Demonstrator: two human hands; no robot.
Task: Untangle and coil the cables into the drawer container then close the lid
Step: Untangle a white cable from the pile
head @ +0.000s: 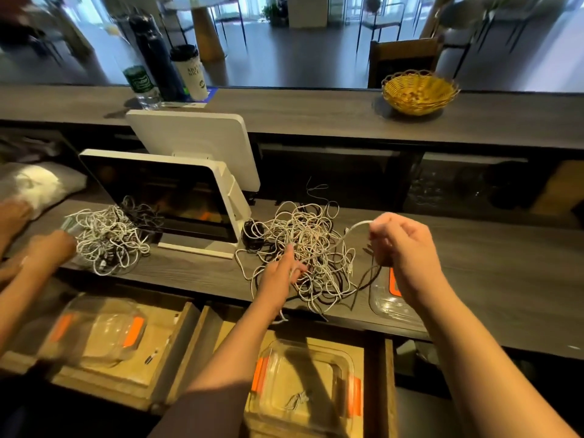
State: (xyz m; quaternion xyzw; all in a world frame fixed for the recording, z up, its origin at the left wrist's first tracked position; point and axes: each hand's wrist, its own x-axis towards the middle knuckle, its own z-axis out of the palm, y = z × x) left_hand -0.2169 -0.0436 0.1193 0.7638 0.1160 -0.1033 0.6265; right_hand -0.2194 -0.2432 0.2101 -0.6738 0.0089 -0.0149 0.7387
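A tangled heap of white and black cables [308, 248] lies on the dark counter in front of me. My left hand [282, 273] reaches into the heap's near side, fingers hooked among the strands. My right hand [399, 245] is held up to the right of the heap and pinches a white cable [355, 227] that arcs back into the tangle; a dark cable hangs below that fist. In the open drawer below sits a clear container [305, 384] with orange clips, holding one small coiled cable [297, 399]. Its clear lid [390, 306] lies on the counter under my right wrist.
Another person's hands [41, 251] work a second cable heap [110, 238] at the left, above a second drawer container [101, 330]. A white point-of-sale screen [170, 197] stands between the heaps. Bottles, a cup and a wicker basket [418, 91] sit on the upper ledge.
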